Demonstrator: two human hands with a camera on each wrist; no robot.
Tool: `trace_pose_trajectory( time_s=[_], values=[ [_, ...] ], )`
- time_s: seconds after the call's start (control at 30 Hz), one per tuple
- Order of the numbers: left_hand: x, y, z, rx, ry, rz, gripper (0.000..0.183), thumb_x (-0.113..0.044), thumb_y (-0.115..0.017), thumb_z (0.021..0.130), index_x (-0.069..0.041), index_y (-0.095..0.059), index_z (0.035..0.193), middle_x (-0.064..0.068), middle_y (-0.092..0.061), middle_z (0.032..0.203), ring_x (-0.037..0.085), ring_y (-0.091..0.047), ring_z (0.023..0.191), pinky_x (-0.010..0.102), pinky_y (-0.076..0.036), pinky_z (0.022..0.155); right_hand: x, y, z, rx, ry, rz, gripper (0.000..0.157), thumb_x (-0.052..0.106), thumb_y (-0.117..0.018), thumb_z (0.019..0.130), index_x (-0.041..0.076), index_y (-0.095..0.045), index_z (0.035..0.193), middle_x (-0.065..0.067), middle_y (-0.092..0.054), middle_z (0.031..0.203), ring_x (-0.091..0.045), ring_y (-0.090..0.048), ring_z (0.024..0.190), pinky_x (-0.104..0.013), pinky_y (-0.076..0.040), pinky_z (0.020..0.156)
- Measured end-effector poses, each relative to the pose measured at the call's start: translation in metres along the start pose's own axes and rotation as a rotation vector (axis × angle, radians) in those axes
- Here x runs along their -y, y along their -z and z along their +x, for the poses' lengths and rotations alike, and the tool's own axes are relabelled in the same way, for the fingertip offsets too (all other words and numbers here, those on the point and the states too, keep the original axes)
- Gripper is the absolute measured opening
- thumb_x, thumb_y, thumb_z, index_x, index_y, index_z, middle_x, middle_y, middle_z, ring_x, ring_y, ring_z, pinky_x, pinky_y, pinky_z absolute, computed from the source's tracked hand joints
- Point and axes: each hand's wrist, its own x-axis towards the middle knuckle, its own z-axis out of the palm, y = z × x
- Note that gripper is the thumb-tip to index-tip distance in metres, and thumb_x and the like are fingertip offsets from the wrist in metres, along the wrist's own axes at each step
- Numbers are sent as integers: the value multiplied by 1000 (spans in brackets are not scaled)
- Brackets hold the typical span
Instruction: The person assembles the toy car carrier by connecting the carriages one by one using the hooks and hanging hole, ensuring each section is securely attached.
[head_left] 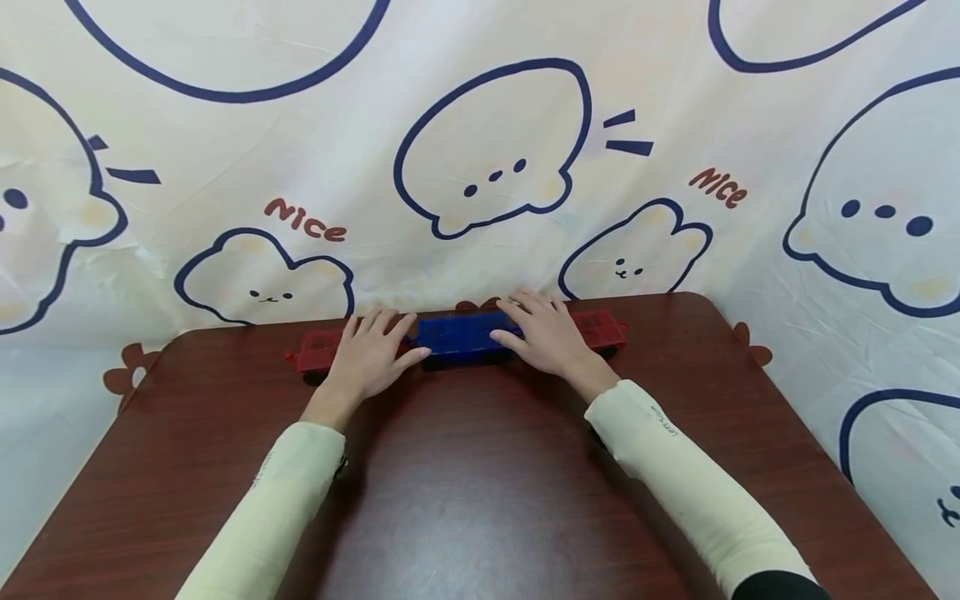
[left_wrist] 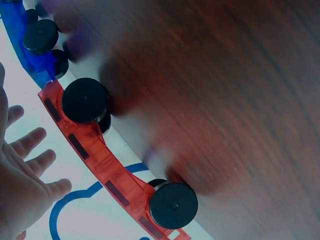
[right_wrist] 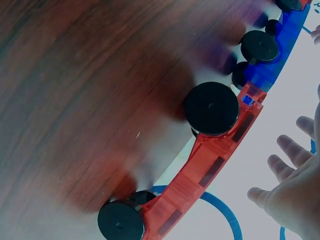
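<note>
The blue car (head_left: pixel 465 337) stands on its wheels near the far edge of the brown table (head_left: pixel 457 483), and it is the middle of a row of three toy cars. To its left is one red car (head_left: pixel 315 353), to its right is another red car (head_left: pixel 602 327). The left hand (head_left: pixel 366 358) is spread over the left red car, with the thumb reaching to the near end of the blue car. The right hand (head_left: pixel 551 337) is also spread, over the right part of the blue car and the beginning of the right red car. Neither hand grips anything; whether the fingertips touch the cars, one cannot tell.

The joining of the row looks finished, as far as can be judged. In the left wrist view, the end of the red car meets the blue car; in the right wrist view, a small blue piece (right_wrist: pixel 247 101) shows inside the slot of the other red car. No separate car is visible, so nothing seems left to connect. Behind the blue car hangs a printed cloth (head_left: pixel 480 267).
</note>
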Motion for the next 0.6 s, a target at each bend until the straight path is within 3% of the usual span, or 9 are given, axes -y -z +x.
trace_pose_trajectory(
  time_s=[0.6],
  values=[
    [-19,-6,8,-11,-25,17,69,-57,-51,101,-17,-41,156,15,-38,156,39,-25,148,64,-13,119,-11,1,-8,-6,-8,37,64,56,-47,104,19,-44,155,-13,-39,159,-35,-29,149,-64,-14,119]
  ],
)
